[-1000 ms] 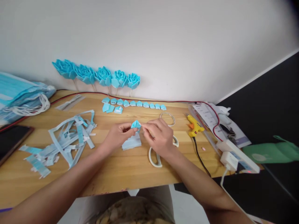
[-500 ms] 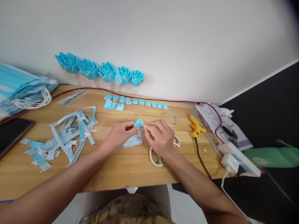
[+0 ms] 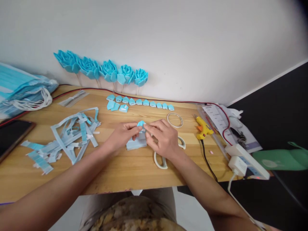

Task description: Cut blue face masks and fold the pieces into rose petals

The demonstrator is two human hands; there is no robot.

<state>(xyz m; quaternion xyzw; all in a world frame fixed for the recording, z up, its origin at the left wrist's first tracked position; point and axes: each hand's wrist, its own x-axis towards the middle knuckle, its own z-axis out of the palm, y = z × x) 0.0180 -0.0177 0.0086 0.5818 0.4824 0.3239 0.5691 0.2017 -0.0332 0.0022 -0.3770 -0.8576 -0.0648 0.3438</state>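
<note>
Between my two hands is a small folded piece of blue mask fabric (image 3: 141,123), its pointed top showing above my fingertips. My left hand (image 3: 124,134) pinches its left side with thumb and forefinger. The fingers of my right hand (image 3: 164,137) press on its right side. Below them, flat pieces of pale blue fabric (image 3: 136,143) lie on the wooden table (image 3: 115,175). Scissors with white handles (image 3: 160,161) lie partly hidden under my right hand. Behind my hands stretches a row of folded blue petals (image 3: 145,102), with a few more in front of its left end.
Several blue fabric flowers (image 3: 109,71) on sticks lean against the wall. Fabric scraps (image 3: 69,138), a phone (image 3: 15,136) and bagged masks (image 3: 21,91) occupy the left. A tape roll (image 3: 175,120), yellow glue gun (image 3: 203,127), power strip (image 3: 249,163) and green bottle (image 3: 281,159) are on the right.
My right hand's fingertips have come closer to my left hand and now press on the folded piece. More of that piece is covered. The camera view has shifted slightly.
</note>
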